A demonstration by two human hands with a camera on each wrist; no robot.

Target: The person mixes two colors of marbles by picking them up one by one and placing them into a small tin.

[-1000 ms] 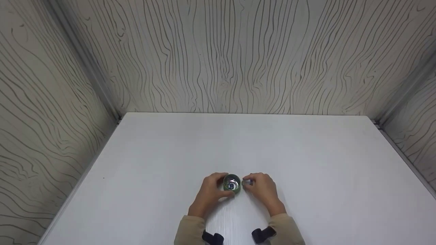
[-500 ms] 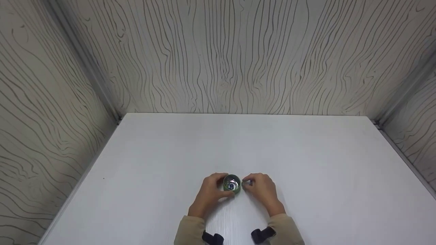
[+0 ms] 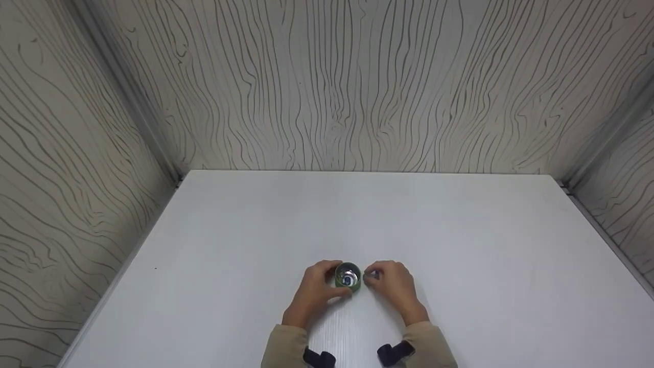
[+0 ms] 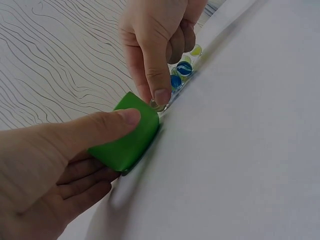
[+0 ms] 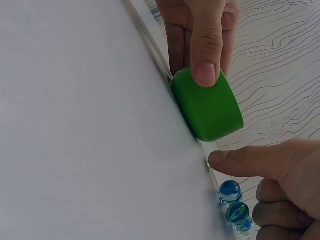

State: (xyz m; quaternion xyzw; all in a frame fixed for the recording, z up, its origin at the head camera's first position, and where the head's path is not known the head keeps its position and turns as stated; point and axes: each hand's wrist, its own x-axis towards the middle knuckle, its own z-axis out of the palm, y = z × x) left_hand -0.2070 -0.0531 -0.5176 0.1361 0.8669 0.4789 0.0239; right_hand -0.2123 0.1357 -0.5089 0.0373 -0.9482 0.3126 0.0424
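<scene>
A small green cup [image 3: 356, 288] with a shiny inside stands upright on the table. My left hand [image 3: 314, 291] grips it from the left, its thumb on the green wall in the left wrist view. Something bluish shows at the bottom of the cup. Just right of the cup, my right hand [image 3: 394, 286] pinches a small clear glass marble [image 4: 156, 105] between thumb and index finger, low by the tabletop. Several more glass marbles, among them a blue one [image 5: 230, 190] and a blue-green one [image 5: 237, 212], lie beneath its curled fingers.
The white table [image 3: 327, 220] reaches back to a wood-patterned wall [image 3: 327, 92], with another such wall [image 3: 61, 204] on the left side. Each wrist carries a black camera strap, the left strap [image 3: 319, 359] and the right strap [image 3: 394, 353].
</scene>
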